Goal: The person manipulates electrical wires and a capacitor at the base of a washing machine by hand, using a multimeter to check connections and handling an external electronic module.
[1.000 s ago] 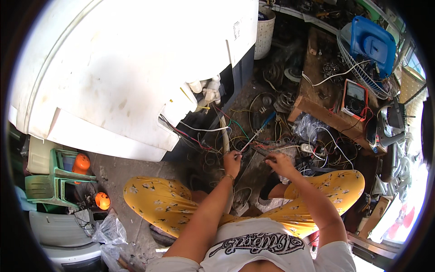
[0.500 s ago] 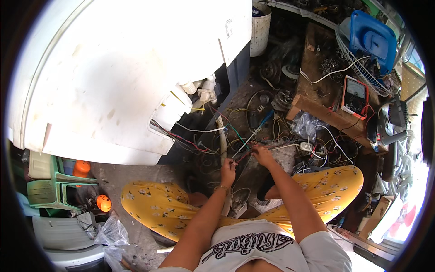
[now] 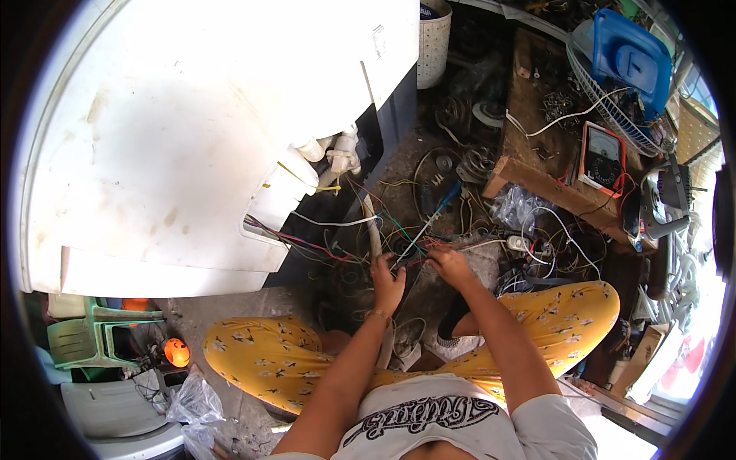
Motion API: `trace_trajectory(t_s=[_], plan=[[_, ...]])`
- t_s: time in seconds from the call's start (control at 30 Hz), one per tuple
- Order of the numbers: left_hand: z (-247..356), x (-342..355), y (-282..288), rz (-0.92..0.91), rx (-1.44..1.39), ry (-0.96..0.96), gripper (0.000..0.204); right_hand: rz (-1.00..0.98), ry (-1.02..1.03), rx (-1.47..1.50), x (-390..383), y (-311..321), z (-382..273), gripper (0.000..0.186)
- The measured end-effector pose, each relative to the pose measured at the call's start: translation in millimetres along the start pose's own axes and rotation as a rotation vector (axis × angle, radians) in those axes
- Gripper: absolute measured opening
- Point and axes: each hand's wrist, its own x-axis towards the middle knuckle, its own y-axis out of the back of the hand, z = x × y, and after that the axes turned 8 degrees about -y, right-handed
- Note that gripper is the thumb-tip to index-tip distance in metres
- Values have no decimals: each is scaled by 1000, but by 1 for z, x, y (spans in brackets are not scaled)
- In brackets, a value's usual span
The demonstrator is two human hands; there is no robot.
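Note:
My left hand (image 3: 388,285) is in the middle, back of the hand up, its fingers closed on the thin electrical wires between my knees. Just to its right, my right hand (image 3: 451,265) pinches a thin red wire (image 3: 416,263) that runs across the small gap between the hands. A green wire (image 3: 402,229) and a white wire (image 3: 337,223) come toward the hands from the white appliance (image 3: 176,153). Beyond my fingers lies a screwdriver with a blue handle (image 3: 450,195), its shaft angled toward me. My fingertips partly hide the wire ends.
A thick hose (image 3: 374,230) runs beside my left hand. At right stand a wooden bench (image 3: 537,172), an orange-framed analog multimeter (image 3: 602,159) and a blue plastic tray (image 3: 630,65). Tangled wires and a white plug (image 3: 518,244) lie right of my hands. Green plastic chair (image 3: 92,333) at left.
My left hand has shifted slightly up, and its fingers reach further forward along the wires. My right hand stays nearly in place, still on the red wire. The view has tilted a little.

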Motion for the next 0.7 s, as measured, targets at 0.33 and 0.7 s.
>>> trace_trajectory(t_s=[0.33,0.7], plan=[[4,38,-31,-547,-38,144,19,-126,59,-317,5,11,2,16],[-29,43,-35,-613,-307,221,17,15,122,-219,-2,13,-4,21]])
